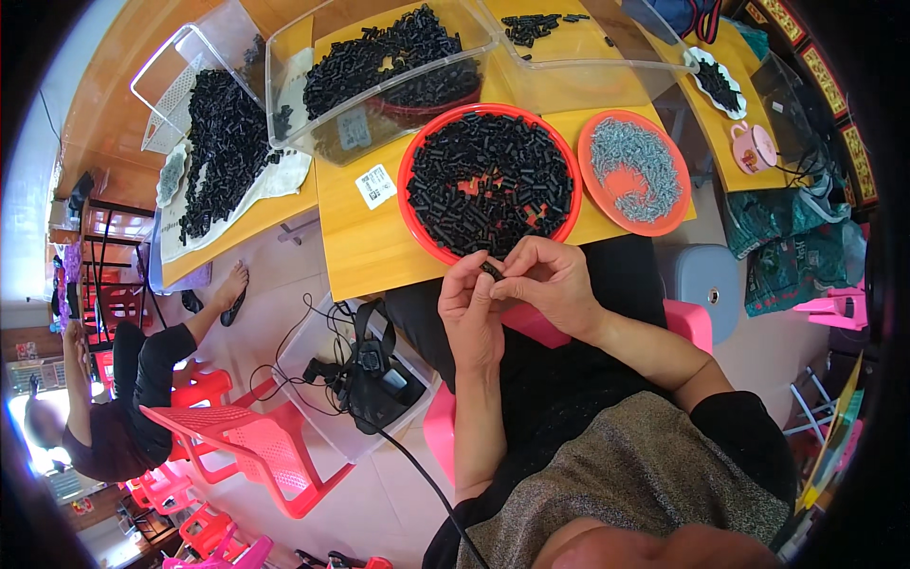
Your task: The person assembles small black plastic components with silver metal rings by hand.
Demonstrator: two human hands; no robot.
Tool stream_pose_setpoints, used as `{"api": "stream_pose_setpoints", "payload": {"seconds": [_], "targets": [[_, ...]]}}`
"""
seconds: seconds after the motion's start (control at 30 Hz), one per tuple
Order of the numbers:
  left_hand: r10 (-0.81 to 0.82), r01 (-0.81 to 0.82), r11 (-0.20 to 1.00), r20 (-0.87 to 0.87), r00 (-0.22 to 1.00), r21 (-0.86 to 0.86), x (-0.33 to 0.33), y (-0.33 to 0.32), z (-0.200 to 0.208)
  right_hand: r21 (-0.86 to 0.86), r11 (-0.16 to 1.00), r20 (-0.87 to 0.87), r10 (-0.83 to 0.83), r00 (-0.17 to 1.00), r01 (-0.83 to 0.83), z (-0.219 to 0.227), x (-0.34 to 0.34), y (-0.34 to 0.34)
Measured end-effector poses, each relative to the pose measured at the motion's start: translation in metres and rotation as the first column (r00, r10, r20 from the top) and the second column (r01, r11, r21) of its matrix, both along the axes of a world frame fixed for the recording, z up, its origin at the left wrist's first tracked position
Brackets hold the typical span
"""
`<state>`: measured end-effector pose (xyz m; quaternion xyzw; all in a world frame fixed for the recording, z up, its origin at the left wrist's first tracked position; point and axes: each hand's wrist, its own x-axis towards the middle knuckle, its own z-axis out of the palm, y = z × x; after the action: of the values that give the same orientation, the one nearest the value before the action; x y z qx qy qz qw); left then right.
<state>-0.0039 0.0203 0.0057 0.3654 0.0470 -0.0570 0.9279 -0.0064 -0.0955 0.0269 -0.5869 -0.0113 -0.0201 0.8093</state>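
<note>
Just in front of the table edge, both my hands meet at one small black cylindrical plastic piece (491, 272). My left hand (468, 302) pinches it between thumb and fingers. The thumb and forefinger of my right hand (550, 286) close on its other end; whether they hold a screw there is too small to tell. Right beyond my hands stands a red basin (406, 204) filled with loose black cylindrical pieces (493, 161). Beside it on the right, an orange-red plate (623, 182) bears a heap of small silver screws (645, 156).
Clear plastic bins (379, 119) with more black pieces stand behind the basin. At the left, black pieces (226, 142) cover a white cloth. A pink mug (754, 149) sits far right. Below left are a bin with cables (374, 379), a pink chair (256, 446) and a seated person (142, 379).
</note>
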Motion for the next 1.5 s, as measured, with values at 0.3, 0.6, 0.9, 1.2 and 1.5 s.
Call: {"api": "stream_pose_setpoints", "payload": {"seconds": [0.3, 0.6, 0.9, 1.2, 1.5], "targets": [[-0.234, 0.238, 0.953, 0.044, 0.971, -0.188, 0.005, 0.015, -0.003, -0.318, 0.922, -0.052, 0.214, 0.975, -0.219, 0.023, 0.012, -0.02], [-0.294, 0.286, 0.949, -0.046, 0.955, -0.13, 0.007, 0.015, 0.005, -0.945, 0.327, 0.241, 0.683, 0.69, 0.006, 0.057, 0.049, -0.041], [-0.411, 0.393, 0.903, -0.078, 0.909, -0.172, 0.003, 0.004, 0.003, -0.999, -0.03, -0.041, 0.827, 0.561, -0.03, 0.077, 0.06, -0.045], [-0.48, 0.467, 0.863, -0.027, 0.877, -0.195, 0.003, 0.006, -0.001, -0.994, -0.026, -0.077, 0.852, 0.518, -0.105, 0.067, 0.061, -0.054], [-0.4, 0.399, 0.915, 0.007, 0.917, 0.061, 0.0, -0.001, 0.006, -0.982, 0.178, 0.11, 0.817, 0.565, -0.066, 0.04, 0.048, -0.057]]}}
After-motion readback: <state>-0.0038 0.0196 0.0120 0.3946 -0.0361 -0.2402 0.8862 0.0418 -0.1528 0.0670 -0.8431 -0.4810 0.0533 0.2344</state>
